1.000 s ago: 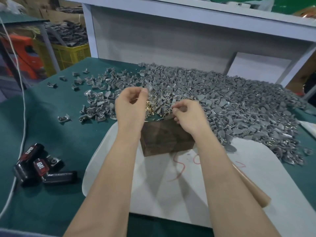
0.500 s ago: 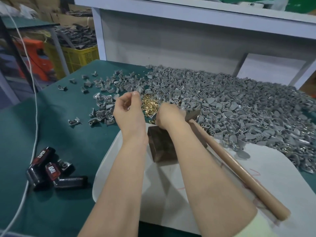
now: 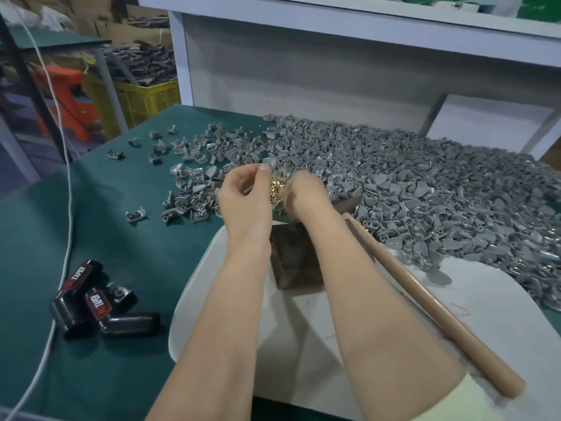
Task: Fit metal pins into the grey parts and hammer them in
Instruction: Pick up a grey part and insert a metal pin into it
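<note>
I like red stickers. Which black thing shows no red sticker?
The ribbed black thing lying closest to the white board, lowest of the group; the others carry red stickers reading TAPER.

Left of the left hand [image 3: 243,202] the green mat [image 3: 127,238] lay open; heaped grey plastic parts [image 3: 425,189] crowded ahead and right; brown wooden hammer handle [image 3: 425,297] barred the near right.

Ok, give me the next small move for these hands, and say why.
Probably: the right hand lifts one pin out of the brass pins and brings it to the grey part that the left hand seems to pinch. The right hand's fingers are down in the pin pile, and the hammer lies unheld on the white board beside the wooden block, so striking looks premature.
</note>
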The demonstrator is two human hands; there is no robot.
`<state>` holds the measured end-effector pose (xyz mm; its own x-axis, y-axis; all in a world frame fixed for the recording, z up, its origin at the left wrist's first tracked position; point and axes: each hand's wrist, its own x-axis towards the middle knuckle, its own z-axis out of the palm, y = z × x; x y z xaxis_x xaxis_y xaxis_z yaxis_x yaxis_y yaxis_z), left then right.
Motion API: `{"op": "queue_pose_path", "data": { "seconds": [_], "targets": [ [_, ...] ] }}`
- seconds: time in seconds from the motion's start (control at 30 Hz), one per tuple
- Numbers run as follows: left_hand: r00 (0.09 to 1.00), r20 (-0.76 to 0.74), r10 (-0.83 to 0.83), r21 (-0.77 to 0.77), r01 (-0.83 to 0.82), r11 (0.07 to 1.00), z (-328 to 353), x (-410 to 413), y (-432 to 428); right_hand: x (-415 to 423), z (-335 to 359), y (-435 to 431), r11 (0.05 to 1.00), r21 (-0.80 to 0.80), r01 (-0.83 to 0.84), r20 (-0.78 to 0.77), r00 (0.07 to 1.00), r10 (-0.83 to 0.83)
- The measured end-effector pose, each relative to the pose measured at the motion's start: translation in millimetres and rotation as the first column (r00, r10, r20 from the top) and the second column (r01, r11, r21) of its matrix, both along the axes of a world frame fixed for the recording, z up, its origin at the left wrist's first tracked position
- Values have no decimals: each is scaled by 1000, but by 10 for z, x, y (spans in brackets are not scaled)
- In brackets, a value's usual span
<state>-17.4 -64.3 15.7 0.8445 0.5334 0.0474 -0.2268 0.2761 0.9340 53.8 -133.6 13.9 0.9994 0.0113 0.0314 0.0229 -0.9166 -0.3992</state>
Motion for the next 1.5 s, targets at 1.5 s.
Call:
{"op": "queue_pose_path", "data": {
  "seconds": [1.5],
  "targets": [
    [908, -349, -232, 878, 403, 258, -74, -116, -186, -861, -140, -775, 947, 314, -67, 301, 953, -32]
  ]
}}
